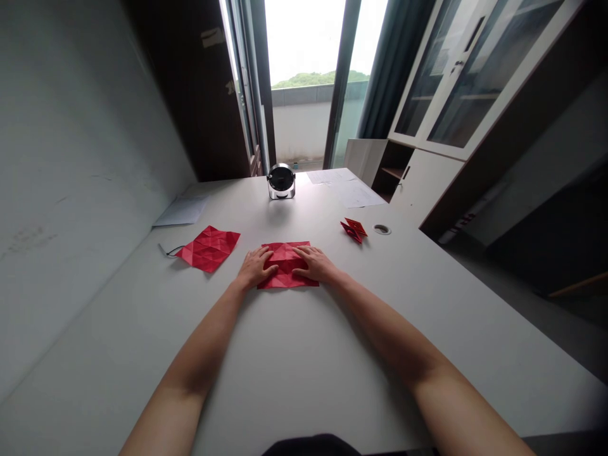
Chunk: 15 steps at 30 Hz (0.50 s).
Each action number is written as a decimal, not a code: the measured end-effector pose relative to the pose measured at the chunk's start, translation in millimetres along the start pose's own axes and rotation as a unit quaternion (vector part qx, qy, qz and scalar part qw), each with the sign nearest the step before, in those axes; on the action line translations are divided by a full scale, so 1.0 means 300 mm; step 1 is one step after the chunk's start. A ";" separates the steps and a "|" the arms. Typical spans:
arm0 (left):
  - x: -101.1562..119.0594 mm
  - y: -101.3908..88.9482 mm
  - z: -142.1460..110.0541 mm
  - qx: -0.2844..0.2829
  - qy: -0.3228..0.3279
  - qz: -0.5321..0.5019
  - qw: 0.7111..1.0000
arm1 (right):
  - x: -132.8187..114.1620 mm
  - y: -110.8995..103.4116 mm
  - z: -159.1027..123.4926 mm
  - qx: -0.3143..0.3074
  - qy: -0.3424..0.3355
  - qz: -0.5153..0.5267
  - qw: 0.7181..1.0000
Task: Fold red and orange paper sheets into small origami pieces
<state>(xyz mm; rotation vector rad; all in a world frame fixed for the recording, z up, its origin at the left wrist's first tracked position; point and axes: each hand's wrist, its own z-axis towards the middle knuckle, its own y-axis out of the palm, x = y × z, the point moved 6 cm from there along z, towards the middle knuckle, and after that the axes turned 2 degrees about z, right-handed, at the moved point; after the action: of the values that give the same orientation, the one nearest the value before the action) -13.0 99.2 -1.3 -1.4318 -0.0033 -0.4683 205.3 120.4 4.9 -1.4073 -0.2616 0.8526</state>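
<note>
A creased sheet of red paper (286,269) lies on the white table in front of me, its fold lines showing. On its left side rests my left hand (257,265), fingers stretched out and the thumb pointing inward. My right hand (313,262) lies flat over the right part of the same sheet, fingers extended toward its middle. Both palms hide the sheet's side edges in part. Further left is a second creased red paper (209,248), with a dark cord and a pale strip at its left corner.
Folded red pieces (354,230) lie at the right, beside a round cable hole (382,229). A small round fan or lamp (281,182) stands at the back. White papers (356,191) lie at the far right, and another paper (181,209) is by the left wall.
</note>
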 end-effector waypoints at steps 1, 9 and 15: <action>0.009 -0.006 -0.001 -0.004 0.016 -0.007 1.000 | 0.003 -0.004 0.001 0.004 0.005 -0.002 1.000; 0.012 -0.053 -0.003 0.033 0.011 -0.102 0.994 | 0.009 -0.029 0.003 0.041 0.011 -0.026 0.999; -0.016 -0.053 -0.008 0.091 -0.009 -0.207 0.974 | 0.036 -0.042 0.003 0.100 0.029 -0.040 0.994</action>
<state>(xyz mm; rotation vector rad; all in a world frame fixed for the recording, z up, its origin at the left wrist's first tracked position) -22.9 97.2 11.9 -1.2546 -0.3565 -0.7768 216.6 128.9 13.3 -1.2254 -0.1808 0.7491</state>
